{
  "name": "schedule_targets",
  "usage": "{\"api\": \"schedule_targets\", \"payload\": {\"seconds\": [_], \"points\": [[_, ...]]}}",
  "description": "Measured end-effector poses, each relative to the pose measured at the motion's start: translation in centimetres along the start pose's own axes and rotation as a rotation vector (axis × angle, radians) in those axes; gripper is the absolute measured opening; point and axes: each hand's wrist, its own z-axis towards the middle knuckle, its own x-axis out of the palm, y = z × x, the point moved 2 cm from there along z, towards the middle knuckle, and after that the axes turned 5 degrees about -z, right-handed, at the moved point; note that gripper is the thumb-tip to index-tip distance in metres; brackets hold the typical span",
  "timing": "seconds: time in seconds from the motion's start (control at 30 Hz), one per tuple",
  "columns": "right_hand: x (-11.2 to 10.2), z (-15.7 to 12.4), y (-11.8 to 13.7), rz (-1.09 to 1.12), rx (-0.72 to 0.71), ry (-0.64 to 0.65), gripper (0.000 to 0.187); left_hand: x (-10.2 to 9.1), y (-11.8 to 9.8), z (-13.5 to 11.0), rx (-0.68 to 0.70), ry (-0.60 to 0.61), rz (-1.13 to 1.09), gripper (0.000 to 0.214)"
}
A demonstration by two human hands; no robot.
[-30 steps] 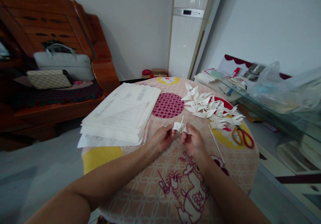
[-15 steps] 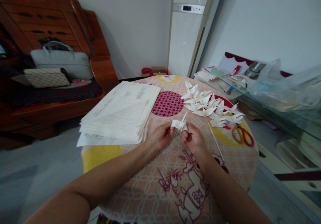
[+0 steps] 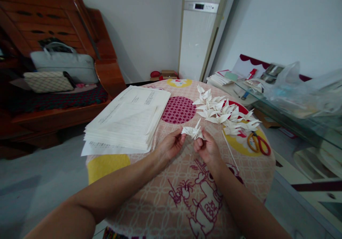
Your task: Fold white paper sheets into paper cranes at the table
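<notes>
Between my two hands is a white paper crane [image 3: 192, 132], its thin point sticking up and its wings spread to the sides. My left hand [image 3: 172, 144] pinches the left wing between thumb and fingers. The right wing is pinched by my right hand [image 3: 207, 147], whose fingers are curled under. Beyond and to the right, several folded paper cranes [image 3: 219, 112] lie in a loose heap. A thick stack of printed paper sheets [image 3: 123, 121] lies left of my hands. Right of my right hand rests a thin white stick [image 3: 230, 149].
Scissors [image 3: 258, 143] with orange and red handles lie near the right edge of the round table's patterned cloth [image 3: 149, 199]. A glass-topped stand [image 3: 294, 121] with plastic bags is at the right. A wooden bench [image 3: 107, 67] with bags stands at the left.
My hands have drawn slightly apart, and the crane's wings are spread a little wider between them. The other things on the table lie as before.
</notes>
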Motion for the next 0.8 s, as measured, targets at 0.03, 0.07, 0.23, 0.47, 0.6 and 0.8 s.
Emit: {"api": "schedule_targets", "payload": {"seconds": [0.03,0.07,0.23,0.47,0.6,0.8], "points": [[0.0,0.0,0.0,-0.002,0.002,0.001,0.045,0.0,0.1,0.0,0.003,-0.001,0.005,0.023],[0.0,0.0,0.1,-0.003,0.003,0.003,0.046,0.0,0.2,0.0,0.009,-0.001,0.007,0.023],[-0.5,-0.2,0.8,-0.063,-0.047,-0.048,0.044,-0.5,-0.6,0.9,0.066,0.044,0.163,0.028],[-1.7,-0.7,2.3,-0.457,-0.334,-0.26,0.043,-0.7,-4.9,0.9,0.621,0.217,0.585,0.013],[-2.0,-0.6,1.9,-0.613,-0.313,-0.257,0.039,-0.2,-4.7,-0.4,0.727,0.273,0.778,0.005],[-1.9,-0.3,1.1,-0.706,-0.265,-0.152,0.041,-0.6,-2.9,-0.7,0.67,0.321,1.015,0.02]]}}
